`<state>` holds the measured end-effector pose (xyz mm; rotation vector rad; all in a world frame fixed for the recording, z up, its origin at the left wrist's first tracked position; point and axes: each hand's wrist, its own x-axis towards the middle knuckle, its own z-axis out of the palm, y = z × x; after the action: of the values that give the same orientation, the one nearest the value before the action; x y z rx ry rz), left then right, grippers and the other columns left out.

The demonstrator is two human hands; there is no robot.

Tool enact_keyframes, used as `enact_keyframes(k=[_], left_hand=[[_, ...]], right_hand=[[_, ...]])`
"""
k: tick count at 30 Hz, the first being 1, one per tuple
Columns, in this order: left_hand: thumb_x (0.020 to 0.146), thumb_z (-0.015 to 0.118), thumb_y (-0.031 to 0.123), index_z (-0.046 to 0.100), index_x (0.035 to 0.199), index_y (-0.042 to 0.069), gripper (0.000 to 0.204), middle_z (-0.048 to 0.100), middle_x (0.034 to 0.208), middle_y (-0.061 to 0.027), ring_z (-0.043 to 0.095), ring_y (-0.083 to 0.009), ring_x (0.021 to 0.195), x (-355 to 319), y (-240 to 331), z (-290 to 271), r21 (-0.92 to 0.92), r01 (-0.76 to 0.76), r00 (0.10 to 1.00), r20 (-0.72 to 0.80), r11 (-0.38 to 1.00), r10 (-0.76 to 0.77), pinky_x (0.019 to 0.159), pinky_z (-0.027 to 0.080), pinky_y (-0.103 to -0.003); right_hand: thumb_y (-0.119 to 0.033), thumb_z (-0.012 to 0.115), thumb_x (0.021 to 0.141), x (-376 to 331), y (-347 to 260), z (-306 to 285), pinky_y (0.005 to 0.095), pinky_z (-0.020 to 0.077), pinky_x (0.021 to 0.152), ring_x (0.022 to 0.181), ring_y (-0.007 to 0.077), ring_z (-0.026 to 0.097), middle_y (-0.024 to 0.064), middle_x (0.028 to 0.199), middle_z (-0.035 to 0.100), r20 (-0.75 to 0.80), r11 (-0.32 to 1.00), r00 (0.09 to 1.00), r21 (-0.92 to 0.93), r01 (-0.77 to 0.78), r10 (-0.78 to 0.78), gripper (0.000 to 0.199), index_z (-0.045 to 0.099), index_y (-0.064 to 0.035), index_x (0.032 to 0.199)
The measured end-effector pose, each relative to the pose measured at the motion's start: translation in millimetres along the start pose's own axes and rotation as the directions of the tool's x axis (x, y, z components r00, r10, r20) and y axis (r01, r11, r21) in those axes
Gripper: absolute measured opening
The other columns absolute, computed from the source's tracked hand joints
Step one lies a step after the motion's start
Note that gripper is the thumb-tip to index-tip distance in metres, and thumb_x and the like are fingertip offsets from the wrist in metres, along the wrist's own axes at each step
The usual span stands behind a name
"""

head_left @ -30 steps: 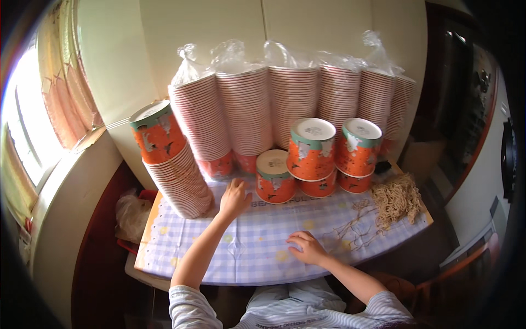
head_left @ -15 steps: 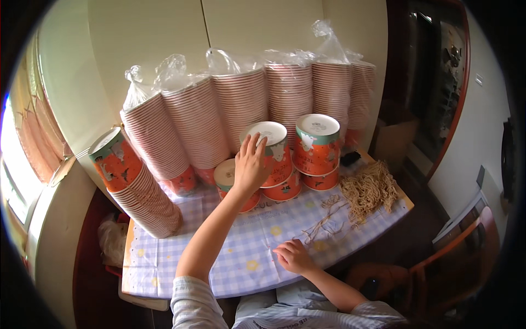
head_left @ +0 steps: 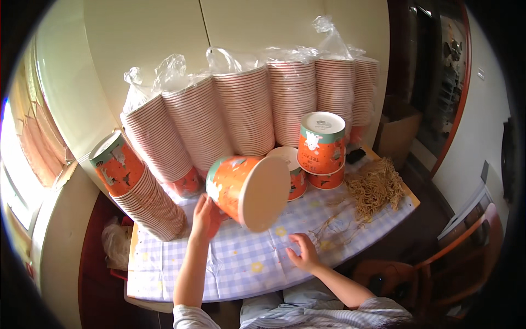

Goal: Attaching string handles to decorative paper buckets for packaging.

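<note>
- While the left hand (head_left: 205, 216) is gripping the orange paper tub (head_left: 246, 189) near its rim end, that tub is hanging tilted on its side just left of the frame's centre, its pale flat bottom facing down and to the right, lifted clear of the surface (head_left: 241, 263).
- Lower and right of centre, the right hand (head_left: 304, 253) is lying open, fingers spread and pressing flat on the checked cloth that is covering the surface, holding nothing.
- Just behind the lifted tub, more orange tubs (head_left: 320, 145) are standing upside down in a small cluster, one sitting on top of another, with a further one partly hidden behind the held tub.
- Right of centre, a tangle of straw-coloured string (head_left: 375, 186) is lying on the cloth, loose strands trailing toward the right hand.
- At the left of the frame, a leaning stack of tubs (head_left: 139, 189) is resting slanted on the surface.
- Across the upper middle, bagged rows of stacked tubs (head_left: 246, 109) are leaning against the pale wall.
- At the lower right, a wooden chair (head_left: 455, 263) is standing beside the surface.
</note>
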<state>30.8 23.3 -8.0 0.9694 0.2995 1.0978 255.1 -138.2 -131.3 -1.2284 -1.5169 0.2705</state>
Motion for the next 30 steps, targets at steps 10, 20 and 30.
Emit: enact_keyframes(k=[10, 20, 30], left_hand=[[0.089, 0.040, 0.017, 0.041, 0.116, -0.005, 0.034, 0.049, 0.115, -0.0166, 0.052, -0.0272, 0.100, -44, -65, -73, -0.227, 0.301, 0.928, -0.153, 0.926, -0.339, 0.084, 0.045, -0.040], [0.092, 0.036, 0.024, 0.043, 0.112, 0.004, 0.029, 0.054, 0.108, -0.0084, 0.054, -0.0201, 0.097, -45, -63, -72, -0.130, 0.355, 0.862, -0.338, 0.926, -0.378, 0.082, 0.045, -0.035], [0.086, 0.047, 0.012, 0.046, 0.091, 0.007, 0.007, 0.053, 0.086, -0.0023, 0.053, -0.0108, 0.075, -47, -75, -85, 0.194, 0.201, 0.880, -0.467, 0.960, -0.090, 0.066, 0.045, -0.024]], right_hand=[[-0.038, 0.052, 0.079, 98, -14, 13, 0.0331, 0.0189, 0.102, 0.125, 0.0218, 0.026, 0.0133, 0.134, 0.027, 0.209, 0.643, 0.977, 0.743, -0.187, 0.042, 0.075, 0.016, 0.0001, 0.133], [-0.015, 0.047, 0.062, 96, 7, 49, 0.0354, 0.0395, 0.088, 0.104, 0.0249, 0.048, 0.0147, 0.116, 0.048, 0.272, 0.359, 0.851, 0.818, -0.451, 0.450, 0.067, 0.033, -0.0027, 0.126], [-0.013, 0.043, 0.065, 102, -8, 39, 0.0336, 0.0231, 0.101, 0.121, 0.0243, 0.033, 0.0156, 0.130, 0.035, 0.217, 0.538, 0.933, 0.769, -0.345, 0.289, 0.067, 0.028, 0.0037, 0.128]])
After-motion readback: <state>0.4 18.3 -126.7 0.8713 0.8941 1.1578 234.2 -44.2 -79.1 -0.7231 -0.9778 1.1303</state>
